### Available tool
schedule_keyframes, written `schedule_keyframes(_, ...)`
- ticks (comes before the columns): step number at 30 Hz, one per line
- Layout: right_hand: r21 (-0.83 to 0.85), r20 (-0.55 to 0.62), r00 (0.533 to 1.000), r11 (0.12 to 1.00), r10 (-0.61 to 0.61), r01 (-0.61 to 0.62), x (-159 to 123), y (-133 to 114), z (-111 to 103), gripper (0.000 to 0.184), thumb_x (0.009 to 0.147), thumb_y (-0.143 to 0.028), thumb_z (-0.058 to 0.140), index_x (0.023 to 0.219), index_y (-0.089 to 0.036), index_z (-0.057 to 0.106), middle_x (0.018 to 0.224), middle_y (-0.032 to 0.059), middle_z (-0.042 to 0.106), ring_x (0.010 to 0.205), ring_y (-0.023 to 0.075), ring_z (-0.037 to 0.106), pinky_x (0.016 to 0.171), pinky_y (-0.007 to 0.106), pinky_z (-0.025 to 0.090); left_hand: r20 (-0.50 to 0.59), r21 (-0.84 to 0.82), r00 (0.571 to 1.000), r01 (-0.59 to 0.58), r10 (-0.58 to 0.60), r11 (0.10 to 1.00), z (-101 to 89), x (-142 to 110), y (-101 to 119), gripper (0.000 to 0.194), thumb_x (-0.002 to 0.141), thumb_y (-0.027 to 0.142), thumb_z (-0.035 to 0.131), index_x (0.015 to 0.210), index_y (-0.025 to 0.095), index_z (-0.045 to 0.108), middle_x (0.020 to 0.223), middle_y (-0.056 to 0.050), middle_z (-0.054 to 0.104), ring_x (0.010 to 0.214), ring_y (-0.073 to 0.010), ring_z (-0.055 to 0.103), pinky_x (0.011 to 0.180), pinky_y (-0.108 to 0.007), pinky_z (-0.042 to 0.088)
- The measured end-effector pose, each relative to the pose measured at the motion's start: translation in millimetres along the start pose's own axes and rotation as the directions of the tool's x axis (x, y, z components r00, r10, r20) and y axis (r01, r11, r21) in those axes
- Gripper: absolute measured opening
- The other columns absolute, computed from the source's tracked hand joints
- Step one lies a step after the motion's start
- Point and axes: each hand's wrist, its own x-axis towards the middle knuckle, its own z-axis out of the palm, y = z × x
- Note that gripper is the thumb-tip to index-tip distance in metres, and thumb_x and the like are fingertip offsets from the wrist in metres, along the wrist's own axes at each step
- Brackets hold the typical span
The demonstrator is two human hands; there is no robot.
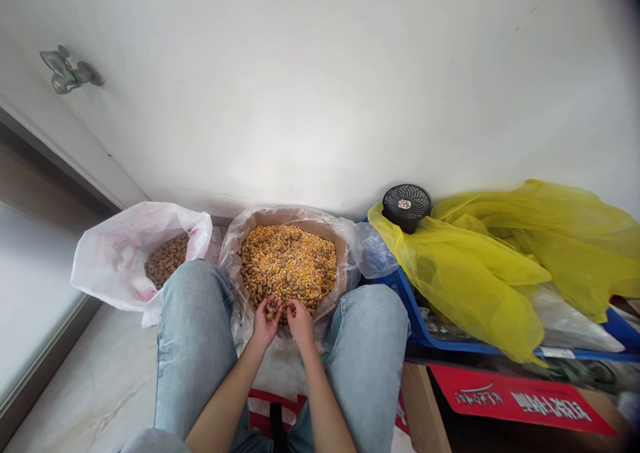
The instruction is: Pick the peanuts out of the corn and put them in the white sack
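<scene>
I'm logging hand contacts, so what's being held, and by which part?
The left hand cups a few peanuts in its fingers; which part of each is gripped can't be told.

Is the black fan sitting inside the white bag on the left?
No, the black fan sits on the yellow mesh, right of the bag of corn.

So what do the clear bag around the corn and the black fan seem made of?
Clear bag: thin, glossy plastic film; see-through, with crinkles catching light.
Black fan: probably hard, dull plastic, going by its moulded-looking grille, though coated metal is possible.
</scene>
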Motion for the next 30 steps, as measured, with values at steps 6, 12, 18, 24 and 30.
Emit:
schedule_keyframes(6, -0.223, 0.034, 0.999, 0.975, 0.009, -0.001, 1.7, 10.1, 25.7, 0.027, 0.074, -0.022, 0.044, 0.099, -0.02, 0.054, 0.095, 0.0083, 0.059, 0.086, 0.02, 0.055, 0.068, 0.027, 0.039, -0.002, -0.063, 1.0, -0.02, 0.02, 0.998, -2.0, 1.5, 2.2, 0.015, 0.078, 0.014, 0.041, 0.076, 0.013, 0.057, 0.071, -0.005, 0.06, 0.069, -0.012, 0.061, 0.065, -0.024, 0.051)
schedule_keyframes(12, -0.033, -0.002, 0.998, 0.998, 0.056, -0.056, 2.5, 10.2, 24.2, 0.021, 0.069, -0.019, 0.044, 0.088, -0.02, 0.053, 0.082, 0.0039, 0.06, 0.074, 0.0166, 0.056, 0.063, 0.025, 0.039, -0.017, -0.108, 0.999, -0.04, 0.038, 0.993, 0.5, -0.9, 2.4, 0.018, 0.078, 0.014, 0.039, 0.075, 0.013, 0.057, 0.071, -0.005, 0.061, 0.071, -0.0128, 0.061, 0.066, -0.025, 0.051)
schedule_keyframes(18, 0.204, -0.058, 0.998, 0.979, 0.038, -0.026, 0.7, 1.7, 9.1, 0.017, 0.067, -0.021, 0.045, 0.083, -0.02, 0.05, 0.076, 0.0014, 0.058, 0.071, 0.0163, 0.054, 0.067, 0.027, 0.041, -0.031, -0.09, 0.999, -0.044, 0.041, 0.995, 2.5, -2.3, 2.8, 0.016, 0.076, 0.012, 0.041, 0.078, 0.014, 0.057, 0.069, -0.005, 0.06, 0.07, -0.0119, 0.06, 0.064, -0.024, 0.051)
schedule_keyframes(24, 0.318, 0.025, 0.991, 0.941, -0.13, 0.116, -2.6, -12.3, 2.6, 0.021, 0.066, -0.017, 0.046, 0.086, -0.021, 0.049, 0.084, 0.0015, 0.058, 0.078, 0.0151, 0.054, 0.073, 0.028, 0.041, -0.028, -0.06, 0.998, -0.049, 0.047, 0.997, 4.7, -2.7, 1.7, 0.018, 0.077, 0.014, 0.04, 0.072, 0.015, 0.057, 0.067, -0.004, 0.059, 0.064, -0.0119, 0.059, 0.061, -0.024, 0.049)
schedule_keyframes(30, 0.324, 0.107, 0.971, 0.931, -0.213, 0.168, -7.4, -16.4, 10.4, 0.037, 0.066, -0.014, 0.048, 0.102, -0.021, 0.048, 0.087, 0.0016, 0.059, 0.077, 0.0138, 0.054, 0.072, 0.027, 0.042, -0.038, -0.019, 0.998, -0.043, 0.042, 0.999, 3.8, -3.9, 1.1, 0.017, 0.076, 0.016, 0.042, 0.072, 0.016, 0.058, 0.065, -0.002, 0.059, 0.056, -0.0118, 0.057, 0.055, -0.025, 0.047)
